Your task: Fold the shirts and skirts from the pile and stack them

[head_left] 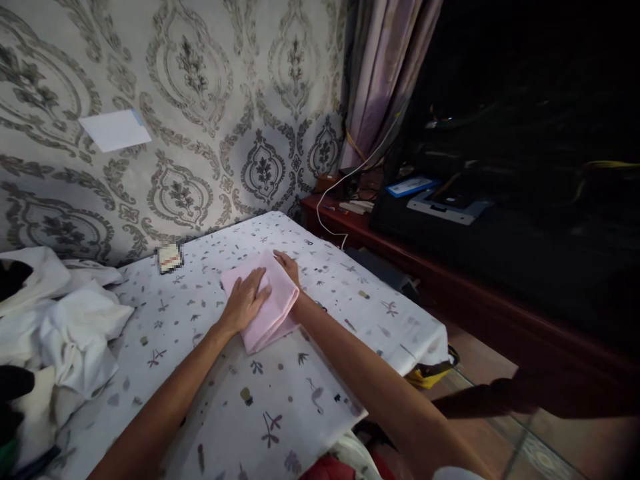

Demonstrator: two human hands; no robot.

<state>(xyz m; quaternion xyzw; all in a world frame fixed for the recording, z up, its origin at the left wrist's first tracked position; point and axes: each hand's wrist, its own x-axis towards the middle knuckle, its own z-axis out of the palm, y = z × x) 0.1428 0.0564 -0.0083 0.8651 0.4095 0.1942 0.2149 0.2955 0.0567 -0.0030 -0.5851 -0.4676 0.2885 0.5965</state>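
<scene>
A folded pink cloth (277,293) lies on a white printed sheet (385,303), toward its far right part. My left hand (245,299) rests flat on top of the cloth with the fingers spread. At the cloth's right edge is my right hand (289,268), its wrist beside the fold. Part of that hand is hidden behind the cloth, and I cannot make out whether its fingers grip the edge or only touch it.
Crumpled white clothes (75,333) are heaped on the left. A small blurred card-like item (170,258) lies near the patterned wall (190,133). On the right stands a dark red wooden table (500,333) with a white cable (325,200) and a blue-edged item (413,187).
</scene>
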